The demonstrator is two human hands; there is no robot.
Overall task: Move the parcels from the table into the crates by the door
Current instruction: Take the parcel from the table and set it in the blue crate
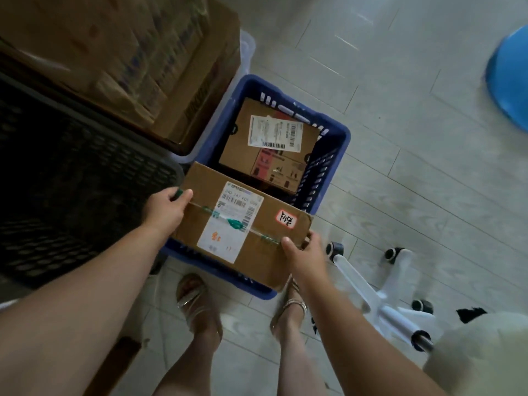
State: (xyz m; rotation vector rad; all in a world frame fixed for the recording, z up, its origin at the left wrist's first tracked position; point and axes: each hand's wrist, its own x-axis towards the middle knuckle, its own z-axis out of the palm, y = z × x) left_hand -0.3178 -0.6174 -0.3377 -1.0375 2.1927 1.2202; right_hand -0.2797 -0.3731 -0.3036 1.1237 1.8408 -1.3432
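1. A taped parcel hangs over the blue crate's near edge, the left hand curling its fingers round the left edge, the right hand pinching the near right corner.
2. A labelled parcel already lies by the crate's far wall; the table is out of view, so what remains is unclear.
3. Pale floor tiles; black crate left, chair base right.

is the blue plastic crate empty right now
No, a brown cardboard parcel with a white label lies inside the blue plastic crate.
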